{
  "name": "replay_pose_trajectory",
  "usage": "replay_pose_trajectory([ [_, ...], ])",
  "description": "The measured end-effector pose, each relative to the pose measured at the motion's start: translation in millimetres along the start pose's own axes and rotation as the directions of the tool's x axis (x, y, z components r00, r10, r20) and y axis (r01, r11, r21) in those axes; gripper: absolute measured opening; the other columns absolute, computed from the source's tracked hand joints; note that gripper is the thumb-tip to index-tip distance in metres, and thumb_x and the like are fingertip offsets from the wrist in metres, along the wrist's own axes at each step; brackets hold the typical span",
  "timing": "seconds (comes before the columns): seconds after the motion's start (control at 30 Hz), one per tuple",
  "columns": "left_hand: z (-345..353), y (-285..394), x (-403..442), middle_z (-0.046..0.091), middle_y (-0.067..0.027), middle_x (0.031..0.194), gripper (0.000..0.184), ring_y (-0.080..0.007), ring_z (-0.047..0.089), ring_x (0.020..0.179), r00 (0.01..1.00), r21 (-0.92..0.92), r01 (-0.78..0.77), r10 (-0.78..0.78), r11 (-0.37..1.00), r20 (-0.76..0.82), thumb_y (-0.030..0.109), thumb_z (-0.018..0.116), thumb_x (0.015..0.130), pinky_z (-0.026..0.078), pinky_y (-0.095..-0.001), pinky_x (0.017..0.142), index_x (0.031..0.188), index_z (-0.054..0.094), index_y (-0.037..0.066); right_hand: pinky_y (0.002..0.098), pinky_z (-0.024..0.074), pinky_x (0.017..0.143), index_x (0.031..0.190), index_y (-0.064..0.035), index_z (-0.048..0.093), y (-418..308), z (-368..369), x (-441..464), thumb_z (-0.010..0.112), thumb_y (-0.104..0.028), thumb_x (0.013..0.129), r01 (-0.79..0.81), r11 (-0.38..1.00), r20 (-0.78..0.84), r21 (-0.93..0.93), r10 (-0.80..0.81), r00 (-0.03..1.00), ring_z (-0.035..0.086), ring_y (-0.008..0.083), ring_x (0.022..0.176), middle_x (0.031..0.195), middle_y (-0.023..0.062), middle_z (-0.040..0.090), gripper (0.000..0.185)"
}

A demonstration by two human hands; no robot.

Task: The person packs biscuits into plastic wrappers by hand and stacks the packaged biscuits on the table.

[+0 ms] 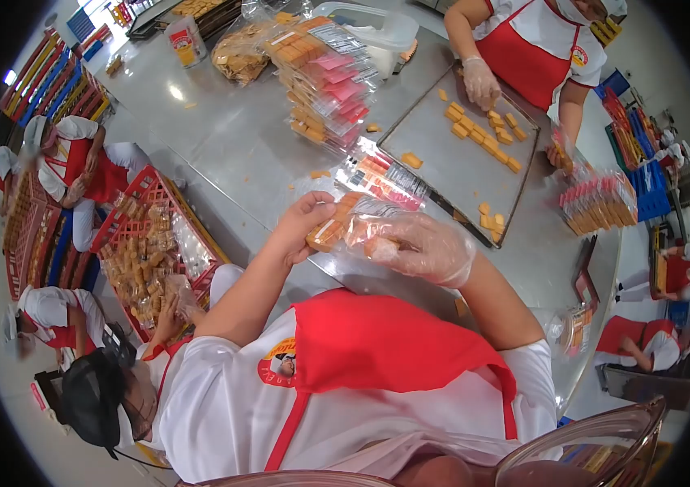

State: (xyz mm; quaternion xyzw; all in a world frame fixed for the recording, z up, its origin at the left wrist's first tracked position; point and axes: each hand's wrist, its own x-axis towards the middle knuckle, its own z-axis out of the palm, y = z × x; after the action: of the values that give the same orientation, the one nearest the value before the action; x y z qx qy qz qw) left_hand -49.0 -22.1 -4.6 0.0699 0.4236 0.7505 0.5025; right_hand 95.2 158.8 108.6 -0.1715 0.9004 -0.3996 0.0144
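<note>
Over the near edge of the metal table, a clear plastic pack of golden-brown biscuits (335, 222) is held between both hands. My left hand (306, 226), bare, pinches its left end. My right hand (430, 246), in a clear plastic glove, is wrapped around its right part; the fingers also curl over a biscuit piece (380, 247), and I cannot tell whether it is inside the bag. Just beyond lie flat printed plastic bags (385, 180) in red and clear. A tall stack of filled biscuit packs (324, 77) stands farther back.
A metal tray (434, 134) holds rows of biscuits, with a co-worker's gloved hand (481, 84) over it. More packs (599, 199) stand at the right table edge. A red crate (165, 195) of packed biscuits is at left, beside another person. A plastic tub (385, 28) sits at the back.
</note>
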Motion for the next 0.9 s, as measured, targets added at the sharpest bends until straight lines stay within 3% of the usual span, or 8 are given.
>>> replay_pose_trajectory([
  [0.03,-3,-2,0,0.05,-0.0139,0.107,0.042,-0.0187,0.058,0.084,0.998,-0.002,0.003,-0.003,1.0,0.059,0.017,0.056,0.082,0.051,-0.0296,0.067,0.118,0.038,0.006,0.0331,0.0435,0.062,0.106,-0.0104,0.054,-12,-4,2,0.056,0.001,0.074,0.042,0.995,-0.076,0.085,-0.036,0.996,0.052,0.0268,0.07,0.099,0.0108,0.056,0.033],
  [0.13,3,1,-5,0.045,-0.0156,0.118,0.052,-0.0235,0.052,0.1,0.969,-0.167,0.029,0.013,0.986,0.248,0.029,0.056,0.082,0.047,-0.0356,0.079,0.124,0.034,0.006,0.0326,0.0461,0.071,0.103,-0.0098,0.053,7,-6,-5,0.051,-0.007,0.079,0.309,0.754,-0.104,-0.58,-0.444,0.89,0.053,0.0288,0.084,0.105,0.0105,0.052,0.024],
  [0.3,33,0,-13,0.03,-0.015,0.134,0.072,-0.0265,0.038,0.118,0.866,-0.535,0.049,0.231,0.843,0.443,0.048,0.048,0.081,0.03,-0.0403,0.098,0.133,0.022,0.005,0.036,0.046,0.078,0.113,-0.0112,0.048,18,17,-2,0.054,-0.004,0.072,0.235,0.817,-0.156,-0.527,-0.365,0.918,0.052,0.032,0.095,0.114,0.0128,0.049,0.042],
  [0.47,43,-14,12,0.047,-0.0154,0.119,0.045,-0.0299,0.045,0.109,0.98,-0.736,0.005,0.144,0.677,0.139,0.029,0.047,0.086,0.034,-0.0432,0.095,0.12,0.039,0.0,0.0332,0.0447,0.084,0.118,-0.0124,0.046,35,58,-6,0.055,0.0,0.073,-0.018,0.904,-0.091,-0.427,-0.023,0.996,0.052,0.032,0.102,0.121,0.0176,0.045,0.048],
  [0.57,56,-11,3,0.048,-0.0151,0.117,0.044,-0.0279,0.048,0.106,0.984,-0.718,0.016,0.117,0.696,0.136,0.027,0.048,0.085,0.036,-0.0419,0.094,0.119,0.04,0.001,0.0293,0.04,0.086,0.118,-0.0009,0.046,48,67,-9,0.055,-0.005,0.081,0.208,0.869,-0.246,-0.448,-0.343,0.907,0.05,0.0272,0.102,0.12,0.0124,0.045,0.038],
  [0.63,56,-27,5,0.048,-0.0149,0.117,0.043,-0.0272,0.048,0.106,0.99,-0.649,-0.021,0.105,0.761,0.092,0.026,0.048,0.085,0.036,-0.0412,0.094,0.119,0.04,0.001,0.0289,0.0402,0.086,0.116,0.0002,0.047,39,74,-8,0.058,-0.003,0.079,0.052,0.998,-0.406,0.03,-0.035,0.913,0.051,0.0241,0.099,0.114,0.0108,0.049,0.039],
  [0.8,61,-26,6,0.047,-0.0141,0.118,0.045,-0.0266,0.047,0.108,0.966,-0.541,-0.123,0.225,0.832,0.126,0.025,0.048,0.085,0.037,-0.0398,0.094,0.121,0.038,0.001,0.0291,0.0409,0.085,0.116,-0.0016,0.047,31,80,-1,0.066,-0.009,0.074,-0.017,0.993,-0.61,0.118,0.086,0.788,0.051,0.0166,0.099,0.11,0.0068,0.053,0.046],
  [0.9,62,-18,3,0.045,-0.014,0.122,0.047,-0.0272,0.045,0.111,0.947,-0.564,-0.115,0.262,0.818,0.186,0.025,0.047,0.085,0.034,-0.0409,0.097,0.124,0.036,0.002,0.0288,0.0421,0.084,0.117,-0.0034,0.047,35,74,2,0.069,-0.01,0.072,-0.061,0.851,-0.458,0.521,0.339,0.822,0.051,0.0141,0.097,0.11,0.0047,0.053,0.051],
])
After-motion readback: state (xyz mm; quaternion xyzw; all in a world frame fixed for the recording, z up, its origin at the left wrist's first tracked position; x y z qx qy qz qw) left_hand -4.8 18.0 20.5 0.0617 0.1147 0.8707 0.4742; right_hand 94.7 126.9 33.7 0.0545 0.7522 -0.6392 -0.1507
